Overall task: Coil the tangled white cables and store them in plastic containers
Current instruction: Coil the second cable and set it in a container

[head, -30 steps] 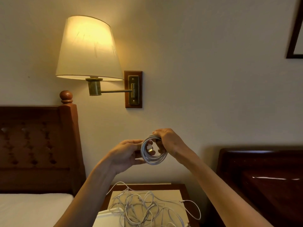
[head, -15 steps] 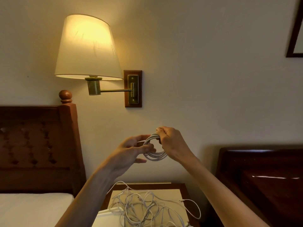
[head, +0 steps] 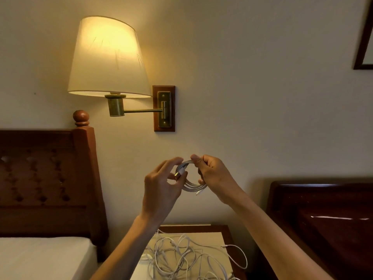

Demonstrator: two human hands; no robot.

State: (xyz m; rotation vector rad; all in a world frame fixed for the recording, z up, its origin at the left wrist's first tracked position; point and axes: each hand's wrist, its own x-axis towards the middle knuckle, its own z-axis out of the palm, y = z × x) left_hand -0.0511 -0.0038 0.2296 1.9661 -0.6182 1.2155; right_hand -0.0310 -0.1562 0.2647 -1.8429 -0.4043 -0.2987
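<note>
Both hands up at the wall, working a coiled cable
Head view — right hand grips the coil's right side, left hand pinches its plug end; tangled cables lie on the nightstand below — bottom edge cuts them off

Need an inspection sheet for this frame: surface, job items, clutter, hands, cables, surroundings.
Surface: wooden nightstand, light top, partly out of frame.
Job's things: coiled white cable held up in the air; plastic containers: nothing seen.
Clutter: nothing seen.
Grippers: left hand pinches the coil's plug end; right hand grips the coil's right side.
Cables: tangled white cables piled loose on the nightstand, one loop over its right edge.
Surroundings: lit wall lamp, headboard, bed, dark wooden furniture.
</note>
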